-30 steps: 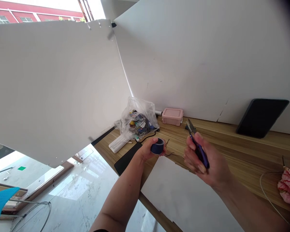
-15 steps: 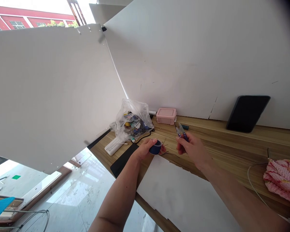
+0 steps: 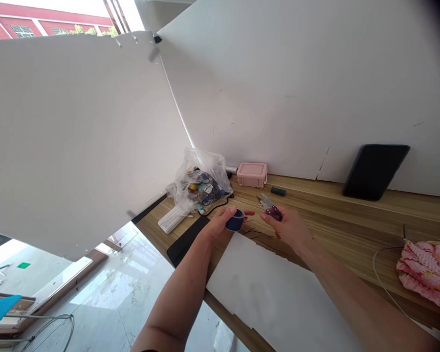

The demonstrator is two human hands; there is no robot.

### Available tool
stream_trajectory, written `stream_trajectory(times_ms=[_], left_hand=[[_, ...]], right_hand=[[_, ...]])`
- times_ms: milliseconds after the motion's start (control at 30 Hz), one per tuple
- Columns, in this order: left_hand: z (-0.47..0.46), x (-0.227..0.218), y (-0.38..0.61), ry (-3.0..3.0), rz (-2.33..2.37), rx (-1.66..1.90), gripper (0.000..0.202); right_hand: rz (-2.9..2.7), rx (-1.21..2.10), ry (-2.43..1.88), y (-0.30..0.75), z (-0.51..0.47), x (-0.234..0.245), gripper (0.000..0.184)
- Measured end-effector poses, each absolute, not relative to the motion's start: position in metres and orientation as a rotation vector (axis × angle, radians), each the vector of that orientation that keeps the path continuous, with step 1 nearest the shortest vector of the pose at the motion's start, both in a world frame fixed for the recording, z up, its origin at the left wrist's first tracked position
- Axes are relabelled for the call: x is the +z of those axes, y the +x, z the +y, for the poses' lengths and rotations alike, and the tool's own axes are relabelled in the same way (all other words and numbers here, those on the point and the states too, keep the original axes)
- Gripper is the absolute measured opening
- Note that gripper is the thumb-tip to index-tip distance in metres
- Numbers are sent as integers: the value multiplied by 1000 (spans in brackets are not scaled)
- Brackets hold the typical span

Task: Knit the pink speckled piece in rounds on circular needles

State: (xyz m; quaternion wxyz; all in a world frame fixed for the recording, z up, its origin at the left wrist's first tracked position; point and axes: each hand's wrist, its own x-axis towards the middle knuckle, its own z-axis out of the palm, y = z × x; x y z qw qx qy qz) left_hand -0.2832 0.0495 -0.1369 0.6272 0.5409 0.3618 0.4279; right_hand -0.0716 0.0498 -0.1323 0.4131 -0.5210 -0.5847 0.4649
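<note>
My left hand [image 3: 220, 226] is closed round a small dark blue roll of tape [image 3: 235, 220], held just above the wooden table [image 3: 352, 230]. My right hand [image 3: 288, 226] grips a pair of purple-handled thread snips [image 3: 268, 206], blades pointing up and left toward the roll. A thin dark wire [image 3: 258, 234] lies on the wood between the two hands. The hands are a short gap apart.
A white sheet [image 3: 278, 293] lies under my forearms. Behind are a clear plastic bag of small items [image 3: 201, 183], a pink box [image 3: 252, 175], a white power strip [image 3: 172, 219], a black mat [image 3: 183, 242], a dark tablet [image 3: 374, 171] leaning on the white wall, pink knitting [image 3: 425, 274] at right.
My right hand has moved forward and left with the snips, closing in on the tape roll. The left hand has kept the roll almost still. The view has shifted slightly.
</note>
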Motion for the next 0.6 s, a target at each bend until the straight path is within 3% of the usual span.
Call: stream_trajectory(times_ms=[233,400,600], left_hand=[[58,-136,-284,984,893,1399,60],[61,-132,-286,919,916,1488,59],[63,-138,-286,920,945,1493,58]], right_hand=[[-1716,1061,-1214,-77,49,-161,9],[-1887,1053,-1210,-88,39,-168,7],[-1855,1098,-1293,-96,43,-177,26]])
